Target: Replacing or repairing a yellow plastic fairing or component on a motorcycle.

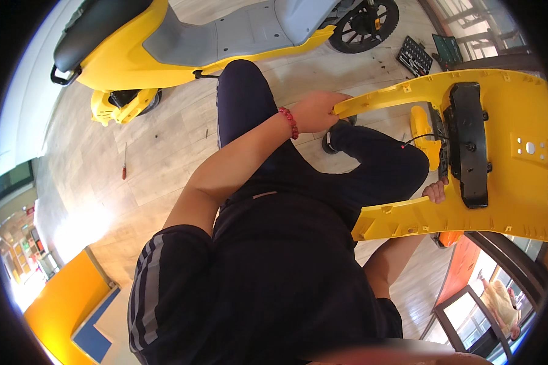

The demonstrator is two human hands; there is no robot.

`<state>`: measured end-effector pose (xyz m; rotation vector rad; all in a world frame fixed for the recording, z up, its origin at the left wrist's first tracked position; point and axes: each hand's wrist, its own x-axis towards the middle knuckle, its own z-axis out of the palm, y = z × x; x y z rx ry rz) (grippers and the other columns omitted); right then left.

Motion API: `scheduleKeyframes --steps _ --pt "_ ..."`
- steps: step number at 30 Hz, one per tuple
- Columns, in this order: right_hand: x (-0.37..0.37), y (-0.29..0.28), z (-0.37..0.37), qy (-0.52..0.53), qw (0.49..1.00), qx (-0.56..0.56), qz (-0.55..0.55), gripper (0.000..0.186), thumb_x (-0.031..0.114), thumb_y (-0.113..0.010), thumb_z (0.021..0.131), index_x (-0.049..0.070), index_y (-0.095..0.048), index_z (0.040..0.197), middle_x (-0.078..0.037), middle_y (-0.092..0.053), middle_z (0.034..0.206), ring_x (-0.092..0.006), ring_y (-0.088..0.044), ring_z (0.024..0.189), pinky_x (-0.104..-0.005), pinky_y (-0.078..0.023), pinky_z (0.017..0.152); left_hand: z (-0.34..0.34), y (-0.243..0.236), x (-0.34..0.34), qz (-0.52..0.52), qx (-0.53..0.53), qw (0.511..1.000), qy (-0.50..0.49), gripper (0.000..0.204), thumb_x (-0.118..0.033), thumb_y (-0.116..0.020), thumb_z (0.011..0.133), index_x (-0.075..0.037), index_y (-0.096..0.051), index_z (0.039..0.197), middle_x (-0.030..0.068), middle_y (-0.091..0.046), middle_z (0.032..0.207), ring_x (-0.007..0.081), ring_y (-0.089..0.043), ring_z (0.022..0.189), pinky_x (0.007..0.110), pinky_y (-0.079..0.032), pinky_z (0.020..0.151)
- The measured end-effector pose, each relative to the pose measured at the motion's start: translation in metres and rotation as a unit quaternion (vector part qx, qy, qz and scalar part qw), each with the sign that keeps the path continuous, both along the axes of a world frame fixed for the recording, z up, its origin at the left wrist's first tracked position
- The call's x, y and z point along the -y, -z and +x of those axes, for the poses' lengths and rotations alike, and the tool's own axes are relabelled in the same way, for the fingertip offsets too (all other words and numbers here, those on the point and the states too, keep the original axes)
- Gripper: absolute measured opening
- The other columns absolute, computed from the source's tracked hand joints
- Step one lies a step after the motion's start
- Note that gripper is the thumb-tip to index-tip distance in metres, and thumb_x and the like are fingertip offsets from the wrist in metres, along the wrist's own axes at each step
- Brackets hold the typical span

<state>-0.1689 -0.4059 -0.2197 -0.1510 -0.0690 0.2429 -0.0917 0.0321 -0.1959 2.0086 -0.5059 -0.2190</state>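
A large yellow plastic scooter body panel (514, 201) with two long side arms lies across the right side, its inner face toward me. My left hand (316, 111), with a red bead bracelet at the wrist, is closed on the tip of the panel's upper arm. Reaching from beneath, my right hand (434, 191) curls its fingers over the inner edge of the lower arm. A black plastic housing (469, 146) is set across the panel's middle. From it, a thin black cable (421, 137) with a red tip hangs toward my knee.
A yellow and grey scooter (213, 42) stands ahead, its black wheel (364, 25) at the far right. An open tool case (414, 56) and a screwdriver (124, 170) lie on the floor. Another yellow part (421, 125) shows through the panel's opening. A person (500, 304) appears at lower right.
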Motion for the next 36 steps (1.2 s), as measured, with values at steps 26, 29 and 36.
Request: scheduleKeyframes --steps 26,29,36 --pt "0.013 0.023 0.011 -0.051 0.997 -0.053 0.039 0.032 0.028 -0.035 0.098 -0.002 -0.044 0.103 -0.003 -0.039 0.060 -0.0141 -0.040 0.051 -0.0273 -0.035 0.053 0.002 0.030 0.006 0.032 -0.013 0.997 0.062 0.038 -0.008 -0.053 0.073 0.000 -0.059 0.110 0.0236 -0.062 0.098 0.0397 -0.058 0.095 0.043 -0.047 0.084" --pt "0.001 0.029 -0.007 -0.031 0.996 -0.060 0.055 0.032 0.028 -0.035 0.098 -0.003 -0.044 0.103 -0.003 -0.039 0.060 -0.0140 -0.040 0.051 -0.0273 -0.035 0.053 0.000 0.023 0.001 0.038 -0.064 0.995 0.063 0.038 -0.007 -0.053 0.073 0.000 -0.059 0.110 0.0236 -0.062 0.098 0.0400 -0.058 0.095 0.042 -0.046 0.083" --pt "0.009 0.046 -0.012 -0.032 0.994 -0.059 0.092 0.034 0.028 -0.037 0.098 -0.004 -0.047 0.103 -0.001 -0.035 0.058 -0.0125 -0.038 0.051 -0.0265 -0.033 0.051 0.003 0.018 0.006 0.053 -0.071 0.995 0.046 0.035 -0.007 -0.053 0.077 0.000 -0.059 0.110 0.0233 -0.063 0.095 0.0380 -0.061 0.091 0.039 -0.048 0.079"
